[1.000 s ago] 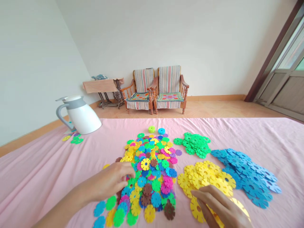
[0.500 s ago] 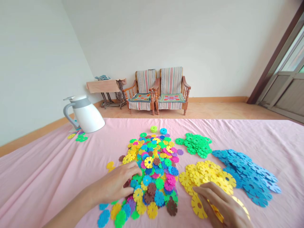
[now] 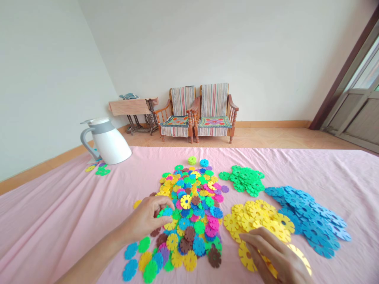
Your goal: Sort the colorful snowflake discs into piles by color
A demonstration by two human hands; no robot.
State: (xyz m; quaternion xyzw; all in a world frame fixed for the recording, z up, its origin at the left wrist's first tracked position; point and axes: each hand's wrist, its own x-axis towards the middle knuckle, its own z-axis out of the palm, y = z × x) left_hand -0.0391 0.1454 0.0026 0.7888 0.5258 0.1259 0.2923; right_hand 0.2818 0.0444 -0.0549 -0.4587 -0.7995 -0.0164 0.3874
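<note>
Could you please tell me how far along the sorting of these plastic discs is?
Partly done: green discs, yellow discs and blue discs already lie in separate single-colour piles. In hand: the left hand is at the mixed heap, the right hand on the yellow discs. Still to do: that heap, with pink, brown and purple discs.

left hand, right hand (bare)

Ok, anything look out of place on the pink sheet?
Yes: a few stray snap discs lie beside the white jug, well apart from the mixed pile, the green heap, the yellow heap and the blue heap. The jug also looks tilted, though the wide lens may exaggerate that.
</note>
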